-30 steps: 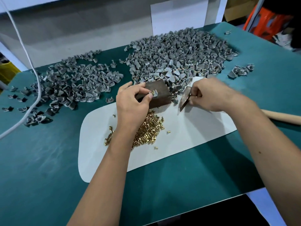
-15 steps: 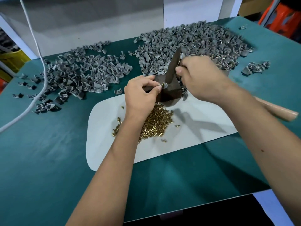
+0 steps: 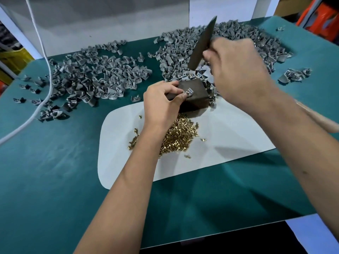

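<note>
as l hand (image 3: 161,107) pins part (image 3: 189,92) on block (image 3: 197,100), pile (image 3: 176,57) crowds behind.

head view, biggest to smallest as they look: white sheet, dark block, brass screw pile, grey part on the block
1. white sheet
2. brass screw pile and dark block: near alike, pile partly hidden
3. grey part
</note>
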`<state>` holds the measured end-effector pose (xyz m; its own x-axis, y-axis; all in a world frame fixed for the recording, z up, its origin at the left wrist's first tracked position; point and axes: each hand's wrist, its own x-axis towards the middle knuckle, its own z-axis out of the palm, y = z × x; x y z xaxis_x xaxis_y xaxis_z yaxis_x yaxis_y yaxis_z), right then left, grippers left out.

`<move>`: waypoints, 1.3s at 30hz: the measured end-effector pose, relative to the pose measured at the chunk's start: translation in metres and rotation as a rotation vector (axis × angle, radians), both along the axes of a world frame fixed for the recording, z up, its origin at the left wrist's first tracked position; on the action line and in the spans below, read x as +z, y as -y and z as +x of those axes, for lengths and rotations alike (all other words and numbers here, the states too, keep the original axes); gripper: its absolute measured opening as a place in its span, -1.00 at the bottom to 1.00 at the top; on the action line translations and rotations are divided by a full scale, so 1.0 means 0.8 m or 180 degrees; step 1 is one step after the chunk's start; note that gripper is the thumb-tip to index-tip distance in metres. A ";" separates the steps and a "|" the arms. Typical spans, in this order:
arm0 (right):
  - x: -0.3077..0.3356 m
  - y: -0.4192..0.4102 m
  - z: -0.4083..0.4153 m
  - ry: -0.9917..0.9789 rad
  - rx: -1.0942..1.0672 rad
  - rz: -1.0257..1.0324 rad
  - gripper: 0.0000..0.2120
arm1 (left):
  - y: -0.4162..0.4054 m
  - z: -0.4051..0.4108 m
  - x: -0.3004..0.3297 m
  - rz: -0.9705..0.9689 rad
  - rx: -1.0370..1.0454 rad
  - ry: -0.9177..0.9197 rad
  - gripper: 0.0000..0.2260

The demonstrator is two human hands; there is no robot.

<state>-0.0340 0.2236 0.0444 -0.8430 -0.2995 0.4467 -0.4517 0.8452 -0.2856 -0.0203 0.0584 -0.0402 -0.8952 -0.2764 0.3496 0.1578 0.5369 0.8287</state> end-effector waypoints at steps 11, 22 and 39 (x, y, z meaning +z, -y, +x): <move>-0.009 0.013 0.004 0.0167 0.0043 0.0576 -0.77 | 0.000 -0.001 -0.001 0.0134 -0.0044 -0.0012 -0.94; -0.014 0.012 0.002 0.0420 -0.0040 0.0890 -0.74 | 0.001 -0.002 -0.002 0.0072 -0.0087 0.0002 -0.93; -0.014 0.010 -0.001 0.0432 -0.0058 0.0791 -0.75 | 0.003 0.000 -0.001 -0.0002 -0.0079 0.0063 -0.95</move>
<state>-0.0349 0.2155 0.0329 -0.8964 -0.3699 0.2442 -0.4074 0.9046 -0.1255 -0.0205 0.0562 -0.0409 -0.9085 -0.2540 0.3318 0.1545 0.5335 0.8316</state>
